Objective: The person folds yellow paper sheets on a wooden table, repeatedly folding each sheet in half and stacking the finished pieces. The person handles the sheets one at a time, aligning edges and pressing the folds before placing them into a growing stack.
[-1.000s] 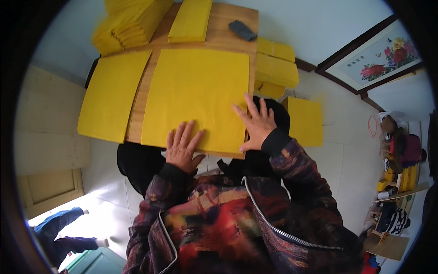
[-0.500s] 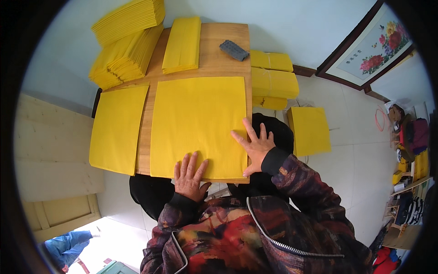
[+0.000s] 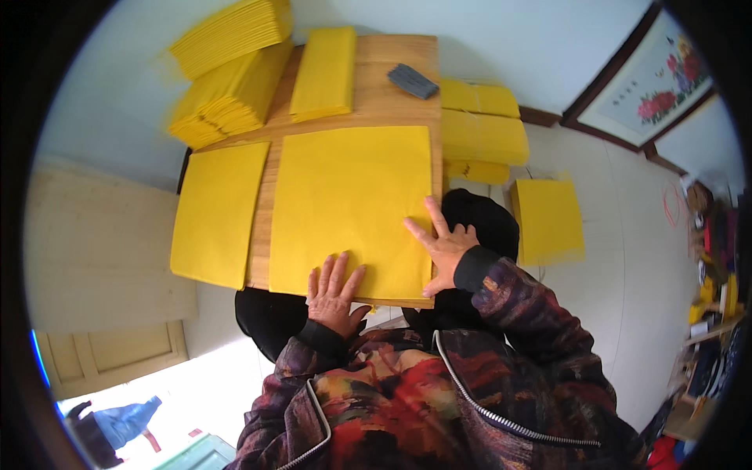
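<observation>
A large, nearly square yellow sheet [image 3: 352, 196], of paper or thin cloth, lies flat in front of me on the wooden table [image 3: 392, 59]. My left hand [image 3: 334, 296] rests on its near edge, fingers stretched out and slightly apart, thumb off the edge. At the sheet's right edge, near the front corner, my right hand [image 3: 448, 247] lies with its fingers spread. Neither hand grips anything. Left of this sheet lies another flat yellow piece [image 3: 219, 215] of similar material. How many layers lie under my hands cannot be made out.
Folded yellow stacks [image 3: 235, 94] are piled at the far left, beside a narrower yellow stack [image 3: 325, 70]. A grey cloth-like item [image 3: 413, 81] lies at the far right corner. Right of the table are tied yellow bundles [image 3: 486, 137] and a yellow block [image 3: 548, 222].
The whole view has shifted slightly, so the table sits further right and higher. Both hands keep nearly the same places on the sheet. The person at the lower left has changed posture.
</observation>
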A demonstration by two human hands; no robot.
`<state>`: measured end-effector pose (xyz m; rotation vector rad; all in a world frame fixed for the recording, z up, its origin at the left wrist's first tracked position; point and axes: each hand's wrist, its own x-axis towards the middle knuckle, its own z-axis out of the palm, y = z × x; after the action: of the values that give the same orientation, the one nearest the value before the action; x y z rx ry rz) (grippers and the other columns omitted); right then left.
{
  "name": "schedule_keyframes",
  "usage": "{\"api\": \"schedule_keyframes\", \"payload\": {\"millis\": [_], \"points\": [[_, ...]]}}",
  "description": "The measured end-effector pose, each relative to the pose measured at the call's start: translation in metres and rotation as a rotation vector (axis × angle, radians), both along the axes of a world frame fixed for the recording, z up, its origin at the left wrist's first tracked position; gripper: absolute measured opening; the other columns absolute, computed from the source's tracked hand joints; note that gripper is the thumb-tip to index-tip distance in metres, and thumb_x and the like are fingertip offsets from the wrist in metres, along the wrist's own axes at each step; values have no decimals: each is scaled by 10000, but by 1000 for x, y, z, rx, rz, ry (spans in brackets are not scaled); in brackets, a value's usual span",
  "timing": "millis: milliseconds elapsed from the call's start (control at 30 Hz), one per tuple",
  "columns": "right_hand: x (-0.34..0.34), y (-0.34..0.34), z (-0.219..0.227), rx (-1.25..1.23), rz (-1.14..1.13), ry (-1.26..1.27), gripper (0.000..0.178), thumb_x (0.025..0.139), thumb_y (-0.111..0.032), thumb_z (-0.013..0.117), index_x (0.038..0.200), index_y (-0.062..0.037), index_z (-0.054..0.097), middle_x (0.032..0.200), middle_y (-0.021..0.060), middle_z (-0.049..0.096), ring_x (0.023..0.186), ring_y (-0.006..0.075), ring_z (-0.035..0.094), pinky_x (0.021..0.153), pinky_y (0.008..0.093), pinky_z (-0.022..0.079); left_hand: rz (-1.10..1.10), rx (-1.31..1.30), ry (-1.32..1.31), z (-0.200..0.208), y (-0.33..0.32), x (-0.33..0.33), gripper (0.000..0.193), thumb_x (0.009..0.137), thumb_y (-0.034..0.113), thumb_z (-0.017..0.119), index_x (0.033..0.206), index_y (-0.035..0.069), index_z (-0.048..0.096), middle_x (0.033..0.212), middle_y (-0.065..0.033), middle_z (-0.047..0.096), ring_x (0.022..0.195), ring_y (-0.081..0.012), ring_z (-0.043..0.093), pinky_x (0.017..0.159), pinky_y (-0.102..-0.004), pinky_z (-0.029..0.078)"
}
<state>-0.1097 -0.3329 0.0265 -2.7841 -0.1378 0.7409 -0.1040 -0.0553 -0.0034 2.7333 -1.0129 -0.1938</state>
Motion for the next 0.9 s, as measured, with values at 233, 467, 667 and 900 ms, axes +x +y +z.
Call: {"api": "schedule_keyframes", "payload": {"millis": [233, 467, 667, 900], "points": [[15, -14, 17, -40, 98, -31, 1082, 571, -487, 816, 1474, -203, 292, 1556, 222, 79, 1084, 471, 558, 955, 502, 437, -316, -41, 24, -4, -60, -19, 848, 762, 507, 680, 1462, 182, 330, 1527, -90, 295, 1420, -286, 247, 1137, -531, 172], [106, -45, -7, -16, -99, -519, 486, 864, -283, 619, 1289, -80, 500, 1358, 117, 466, 1226, 313, 467, 975, 470, 397, -330, -23, -12, -8, -67, -17, 716, 754, 508, 669, 1341, 155, 464, 1421, -78, 406, 1362, -283, 316, 1114, -510, 195], [131, -42, -31, -10, -99, -549, 392, 888, -268, 604, 1240, -109, 534, 1307, 55, 493, 1196, 291, 481, 971, 473, 381, -202, -42, 21, 2, -38, -17, 606, 775, 553, 642, 1201, 128, 573, 1302, -47, 492, 1310, -236, 380, 1131, -559, 161], [57, -20, -13, -186, -104, -491, 344, 826, -271, 675, 1105, -94, 584, 1106, 102, 547, 1058, 303, 534, 858, 459, 397, -78, -80, -7, 13, 32, 7, 363, 725, 439, 739, 893, 137, 625, 1114, -36, 568, 1167, -252, 493, 1065, -558, 273]]}}
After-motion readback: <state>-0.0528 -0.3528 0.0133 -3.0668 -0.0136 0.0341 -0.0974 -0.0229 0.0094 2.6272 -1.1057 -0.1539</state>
